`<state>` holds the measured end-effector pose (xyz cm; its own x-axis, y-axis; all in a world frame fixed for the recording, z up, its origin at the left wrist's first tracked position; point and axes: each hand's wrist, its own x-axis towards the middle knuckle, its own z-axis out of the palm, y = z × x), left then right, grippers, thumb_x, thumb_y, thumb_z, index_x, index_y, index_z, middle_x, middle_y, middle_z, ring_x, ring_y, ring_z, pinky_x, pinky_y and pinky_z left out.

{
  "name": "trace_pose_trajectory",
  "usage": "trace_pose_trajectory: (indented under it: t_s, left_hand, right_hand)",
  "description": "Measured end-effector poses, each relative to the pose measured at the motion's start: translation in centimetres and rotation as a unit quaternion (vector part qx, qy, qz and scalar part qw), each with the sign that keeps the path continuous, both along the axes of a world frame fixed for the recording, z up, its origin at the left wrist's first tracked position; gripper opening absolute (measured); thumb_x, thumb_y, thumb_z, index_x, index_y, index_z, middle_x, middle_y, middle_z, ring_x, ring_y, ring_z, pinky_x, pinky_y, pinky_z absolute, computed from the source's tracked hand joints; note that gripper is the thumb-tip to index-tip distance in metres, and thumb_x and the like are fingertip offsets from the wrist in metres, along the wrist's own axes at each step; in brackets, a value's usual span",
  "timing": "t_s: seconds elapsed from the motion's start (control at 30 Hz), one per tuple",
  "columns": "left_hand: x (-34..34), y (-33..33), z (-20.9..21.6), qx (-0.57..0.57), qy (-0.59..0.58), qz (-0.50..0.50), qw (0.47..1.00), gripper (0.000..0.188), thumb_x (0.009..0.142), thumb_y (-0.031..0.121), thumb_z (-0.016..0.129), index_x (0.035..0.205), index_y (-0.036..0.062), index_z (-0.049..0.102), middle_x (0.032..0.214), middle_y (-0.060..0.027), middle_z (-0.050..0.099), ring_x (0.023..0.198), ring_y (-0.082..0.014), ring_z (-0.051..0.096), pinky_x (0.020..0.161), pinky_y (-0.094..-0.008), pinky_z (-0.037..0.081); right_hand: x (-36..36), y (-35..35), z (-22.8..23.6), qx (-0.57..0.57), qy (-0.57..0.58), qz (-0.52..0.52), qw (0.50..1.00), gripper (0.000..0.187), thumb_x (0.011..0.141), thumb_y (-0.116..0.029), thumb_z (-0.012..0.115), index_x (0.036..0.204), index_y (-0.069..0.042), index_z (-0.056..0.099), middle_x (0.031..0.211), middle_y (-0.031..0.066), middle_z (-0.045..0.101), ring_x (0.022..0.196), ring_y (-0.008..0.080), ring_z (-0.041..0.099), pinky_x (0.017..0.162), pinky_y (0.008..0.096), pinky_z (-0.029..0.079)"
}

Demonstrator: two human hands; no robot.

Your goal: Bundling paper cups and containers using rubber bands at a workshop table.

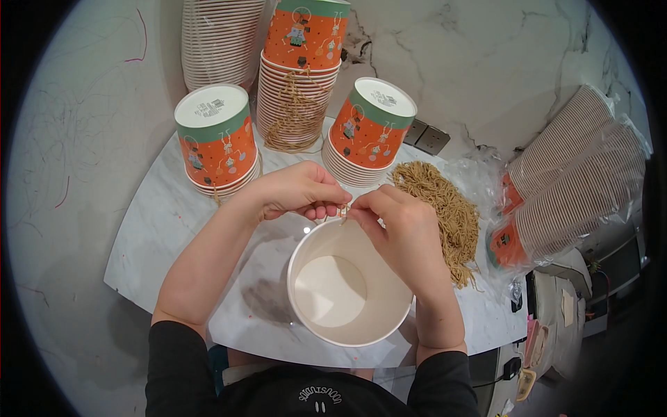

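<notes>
A large white paper bucket [385,299] stands upright on the table before me, its mouth facing up and its inside bare. At its far rim, my left hand [302,191] pinches a short piece of tan cord [343,211] between thumb and fingertips. My right hand [397,221] pinches the same cord from the other side, its wrist passing over the bucket's right edge. The fingertips nearly meet and partly hide the cord. Just right of my right hand lies a heap of tan cords [448,226].
Upside-down stacks of orange and green paper buckets stand at the left [215,149], middle [299,42] and right [368,132] of the marbled table [167,243]. Bagged bucket stacks [577,194] lie at the far right. A wall socket [426,137] sits behind the cord heap.
</notes>
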<state>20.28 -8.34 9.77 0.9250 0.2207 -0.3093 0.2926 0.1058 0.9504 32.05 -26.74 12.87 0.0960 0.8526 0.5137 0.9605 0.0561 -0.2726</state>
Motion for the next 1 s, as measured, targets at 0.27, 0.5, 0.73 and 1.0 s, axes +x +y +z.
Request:
trace_pose_trajectory:
  t_s: [0.27,0.5,0.73,1.0]
  left_hand:
    - [-0.1,0.4,0.1,-0.023,-0.006,-0.028,0.999,0.023,0.094,0.026,0.071,0.087,0.0041,0.072,0.073,0.001,0.066,0.057,-0.0034,0.056,0.053,-0.0169,0.045]
    - [-0.6,0.7,0.1,-0.025,-0.021,-0.069,0.997,0.013,0.09,0.017,0.072,0.087,0.0038,0.073,0.073,0.0008,0.065,0.06,-0.0034,0.056,0.053,-0.017,0.044]
    - [-0.5,-0.1,0.3,0.07,-0.043,-0.063,0.995,0.008,0.085,0.01,0.072,0.086,0.0019,0.069,0.073,0.0021,0.063,0.066,-0.0048,0.055,0.062,-0.0212,0.047]
    - [0.2,-1.1,-0.3,0.253,-0.169,-0.008,0.953,0.014,0.081,0.011,0.071,0.083,0.0006,0.062,0.072,-0.0001,0.061,0.066,-0.006,0.054,0.061,-0.0241,0.046]
  right_hand:
    - [-0.1,-0.2,0.1,0.001,-0.031,0.011,0.999,0.014,0.084,-0.018,0.074,0.082,-0.006,0.067,0.073,0.007,0.061,0.067,0.0267,0.065,0.057,0.0398,0.05]
    - [-0.4,-0.5,0.5,-0.004,-0.026,0.033,0.999,0.013,0.084,-0.018,0.074,0.084,-0.006,0.068,0.072,0.0067,0.06,0.068,0.0259,0.065,0.056,0.0393,0.051]
    - [-0.3,-0.2,0.0,0.007,-0.042,0.049,0.998,0.01,0.081,-0.014,0.073,0.086,-0.007,0.069,0.073,0.0064,0.059,0.068,0.0252,0.066,0.056,0.0372,0.052]
    - [0.9,0.3,0.0,-0.029,0.129,0.037,0.991,0.012,0.081,-0.011,0.071,0.089,-0.003,0.07,0.081,0.0106,0.069,0.073,0.0274,0.07,0.064,0.0373,0.055]
